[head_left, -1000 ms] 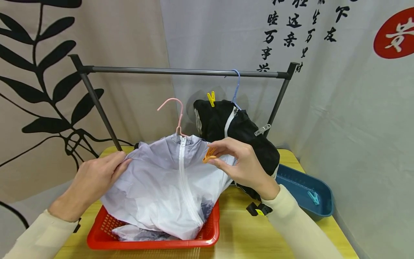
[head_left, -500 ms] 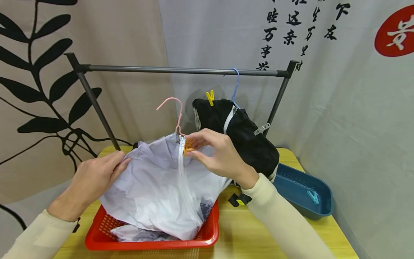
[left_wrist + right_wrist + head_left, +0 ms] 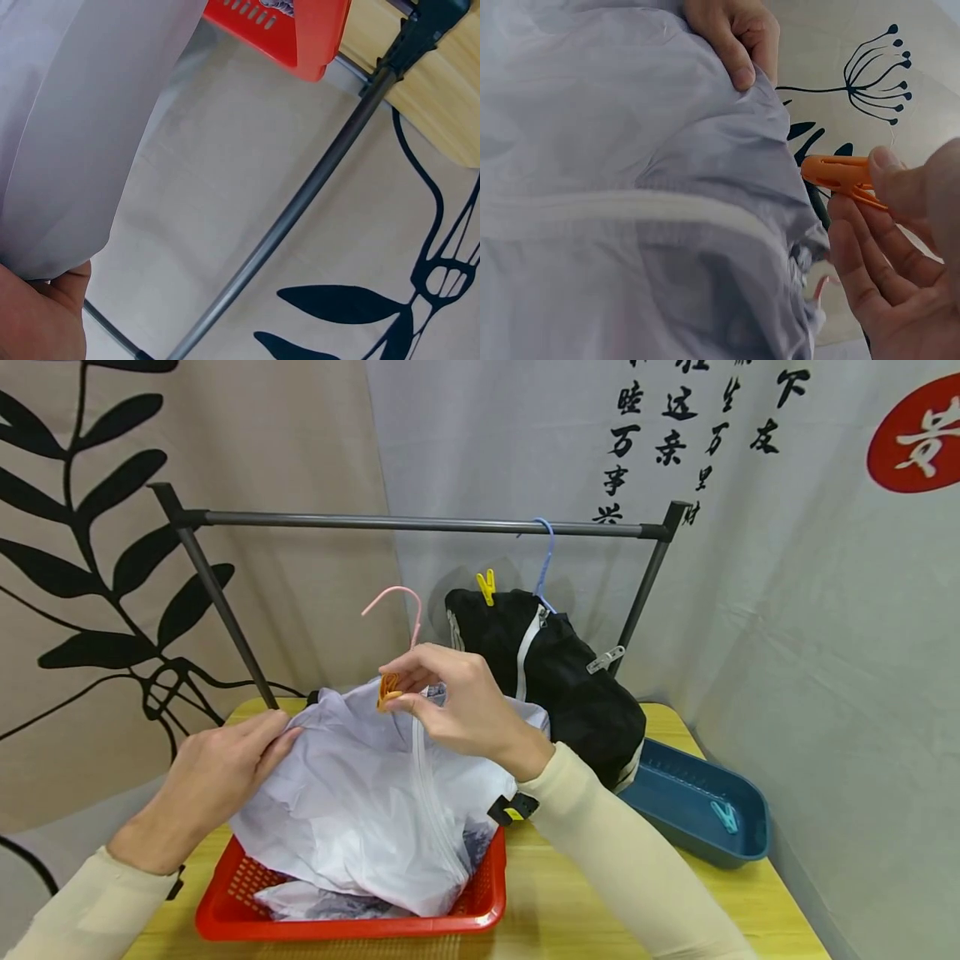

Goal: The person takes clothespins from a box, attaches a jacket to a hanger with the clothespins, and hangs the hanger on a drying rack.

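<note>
A pale lilac-white zip jacket (image 3: 345, 793) is on a pink hanger (image 3: 397, 589), its lower part resting in the red basket (image 3: 352, 928). My left hand (image 3: 206, 781) grips the jacket's left shoulder edge, thumb on top, as the right wrist view also shows. Between thumb and fingers my right hand (image 3: 468, 710) pinches an orange clothespin (image 3: 836, 172), held by the jacket's upper edge, left of the zipper. In the right wrist view the clothespin's tip is close to the fabric; whether it touches cannot be told. The right hand hides the hanger's lower part and the collar.
Over the table (image 3: 570, 893) stands a dark metal rack (image 3: 420, 522). On its bar a blue hanger (image 3: 546, 560) carries a black garment (image 3: 577, 693) with a yellow clothespin (image 3: 487, 585) and a grey one (image 3: 606, 658). At right is a blue tray (image 3: 675, 802) holding a light-blue clothespin (image 3: 724, 817).
My right hand has moved left with the orange clothespin, from the jacket's right side past the zipper to the left of the collar. The left hand keeps its grip in about the same place.
</note>
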Demonstrator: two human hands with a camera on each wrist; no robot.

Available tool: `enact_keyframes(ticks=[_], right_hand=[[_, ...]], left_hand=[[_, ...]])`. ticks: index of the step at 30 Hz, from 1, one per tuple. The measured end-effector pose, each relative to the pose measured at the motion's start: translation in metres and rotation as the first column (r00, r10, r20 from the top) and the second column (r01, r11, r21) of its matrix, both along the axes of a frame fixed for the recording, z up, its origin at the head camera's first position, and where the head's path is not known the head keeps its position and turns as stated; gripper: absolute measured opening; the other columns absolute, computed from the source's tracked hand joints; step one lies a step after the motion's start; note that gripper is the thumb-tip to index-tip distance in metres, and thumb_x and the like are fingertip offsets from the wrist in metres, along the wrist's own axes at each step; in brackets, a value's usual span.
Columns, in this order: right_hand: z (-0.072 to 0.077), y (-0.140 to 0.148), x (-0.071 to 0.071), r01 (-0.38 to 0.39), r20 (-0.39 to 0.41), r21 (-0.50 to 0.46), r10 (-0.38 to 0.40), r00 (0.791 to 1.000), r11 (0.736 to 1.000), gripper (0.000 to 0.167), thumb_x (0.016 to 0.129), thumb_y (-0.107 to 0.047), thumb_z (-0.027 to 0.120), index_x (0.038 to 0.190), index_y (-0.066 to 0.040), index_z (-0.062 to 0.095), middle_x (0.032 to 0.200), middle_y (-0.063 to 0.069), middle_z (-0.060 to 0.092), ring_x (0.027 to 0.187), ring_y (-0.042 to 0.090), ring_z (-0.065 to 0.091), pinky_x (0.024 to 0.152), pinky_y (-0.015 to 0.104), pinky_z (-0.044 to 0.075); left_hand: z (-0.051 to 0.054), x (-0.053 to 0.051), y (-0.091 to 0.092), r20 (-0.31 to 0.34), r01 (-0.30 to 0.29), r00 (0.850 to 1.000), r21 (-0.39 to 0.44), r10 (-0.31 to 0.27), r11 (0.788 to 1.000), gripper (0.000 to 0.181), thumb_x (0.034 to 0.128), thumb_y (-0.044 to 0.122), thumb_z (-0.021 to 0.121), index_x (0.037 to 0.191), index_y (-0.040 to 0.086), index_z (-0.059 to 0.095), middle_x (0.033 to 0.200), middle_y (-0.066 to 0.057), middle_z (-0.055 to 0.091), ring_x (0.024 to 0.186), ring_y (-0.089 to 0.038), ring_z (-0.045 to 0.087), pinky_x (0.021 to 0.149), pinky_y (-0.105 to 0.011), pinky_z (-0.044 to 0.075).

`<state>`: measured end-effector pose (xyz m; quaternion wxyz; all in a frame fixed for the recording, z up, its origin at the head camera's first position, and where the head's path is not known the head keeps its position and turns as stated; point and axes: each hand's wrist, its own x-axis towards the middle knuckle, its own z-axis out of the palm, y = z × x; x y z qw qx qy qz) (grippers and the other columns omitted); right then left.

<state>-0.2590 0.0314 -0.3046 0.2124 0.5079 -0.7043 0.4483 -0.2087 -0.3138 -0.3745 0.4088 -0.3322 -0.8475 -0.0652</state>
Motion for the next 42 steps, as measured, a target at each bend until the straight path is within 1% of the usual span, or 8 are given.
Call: enact_keyframes(ticks=[6, 11, 17, 24, 30, 36, 38, 42], right_hand=[[0.009, -0.017, 0.002, -0.014, 0.004, 0.019, 0.014, 1.000, 1.000, 0.024, 0.098, 0.006, 0.089, 0.119, 0.002, 0.079, 0.112, 0.012, 0.086, 0.097, 0.015, 0.084, 0.094, 0.021, 0.066], [0.015, -0.032, 0.005, -0.014, -0.040, 0.032, 0.015, 0.999, 0.999, 0.018, 0.099, 0.010, 0.085, 0.113, 0.000, 0.079, 0.110, 0.011, 0.085, 0.096, 0.014, 0.083, 0.095, 0.017, 0.065], [0.020, -0.050, 0.007, -0.003, -0.080, 0.056, 0.007, 0.997, 0.998, 0.017, 0.101, 0.015, 0.074, 0.105, -0.001, 0.078, 0.106, 0.010, 0.084, 0.096, 0.011, 0.083, 0.095, 0.012, 0.061], [0.023, -0.069, 0.009, 0.051, -0.125, 0.153, -0.031, 0.992, 0.987, 0.015, 0.101, 0.006, 0.085, 0.097, -0.005, 0.076, 0.099, 0.003, 0.083, 0.090, 0.009, 0.081, 0.089, 0.004, 0.054], [0.027, -0.078, 0.010, 0.101, -0.114, 0.256, -0.074, 0.991, 0.961, 0.018, 0.099, 0.004, 0.088, 0.097, -0.009, 0.077, 0.097, 0.001, 0.081, 0.089, 0.009, 0.078, 0.086, 0.006, 0.050], [0.033, -0.083, 0.013, 0.193, -0.115, 0.398, -0.160, 0.980, 0.897, 0.012, 0.101, -0.003, 0.088, 0.105, -0.012, 0.081, 0.103, -0.001, 0.082, 0.096, 0.009, 0.078, 0.089, 0.012, 0.054], [0.034, -0.084, 0.015, 0.235, -0.133, 0.466, -0.195, 0.972, 0.853, 0.013, 0.104, -0.009, 0.087, 0.116, -0.013, 0.083, 0.110, -0.003, 0.081, 0.101, 0.009, 0.078, 0.092, 0.014, 0.056], [0.036, -0.087, 0.020, 0.323, -0.203, 0.580, -0.251, 0.946, 0.748, 0.030, 0.112, -0.024, 0.080, 0.141, -0.018, 0.080, 0.127, -0.005, 0.079, 0.117, 0.012, 0.074, 0.104, 0.022, 0.058]], left_hand=[[0.002, 0.001, 0.002, 0.022, -0.012, 1.000, -0.007, 0.012, 1.000, 0.058, 0.1265, 0.057, 0.036, 0.096, 0.013, 0.059, 0.071, 0.011, 0.035, 0.056, -0.001, 0.036, 0.046, -0.018, 0.032], [0.002, 0.001, 0.003, 0.032, -0.011, 0.999, -0.009, 0.011, 1.000, 0.059, 0.1261, 0.058, 0.034, 0.095, 0.014, 0.058, 0.071, 0.012, 0.034, 0.056, 0.001, 0.032, 0.047, -0.017, 0.031], [0.004, -0.002, 0.005, -0.011, 0.006, 1.000, -0.003, -0.006, 1.000, 0.057, 0.1271, 0.055, 0.037, 0.093, 0.013, 0.056, 0.070, 0.011, 0.035, 0.057, 0.001, 0.030, 0.047, -0.019, 0.026], [0.005, -0.002, 0.007, -0.023, 0.022, 1.000, 0.012, -0.021, 1.000, 0.057, 0.1274, 0.054, 0.038, 0.092, 0.013, 0.054, 0.070, 0.010, 0.035, 0.059, 0.003, 0.025, 0.048, -0.017, 0.022], [0.004, -0.002, 0.006, -0.007, 0.014, 1.000, 0.015, -0.014, 1.000, 0.057, 0.1274, 0.054, 0.038, 0.092, 0.014, 0.055, 0.070, 0.010, 0.034, 0.059, 0.002, 0.025, 0.049, -0.018, 0.022], [0.004, 0.000, 0.007, -0.004, 0.007, 1.000, -0.010, -0.007, 1.000, 0.057, 0.1272, 0.055, 0.036, 0.095, 0.013, 0.057, 0.072, 0.011, 0.033, 0.057, 0.000, 0.027, 0.048, -0.017, 0.024], [0.004, 0.000, 0.007, -0.011, 0.011, 1.000, -0.016, -0.011, 1.000, 0.056, 0.1274, 0.054, 0.037, 0.095, 0.013, 0.057, 0.072, 0.011, 0.033, 0.057, -0.001, 0.028, 0.048, -0.018, 0.024], [0.004, 0.000, 0.008, -0.021, 0.009, 1.000, -0.022, -0.009, 1.000, 0.056, 0.1276, 0.053, 0.037, 0.095, 0.013, 0.057, 0.071, 0.010, 0.034, 0.056, -0.002, 0.030, 0.047, -0.019, 0.025]])
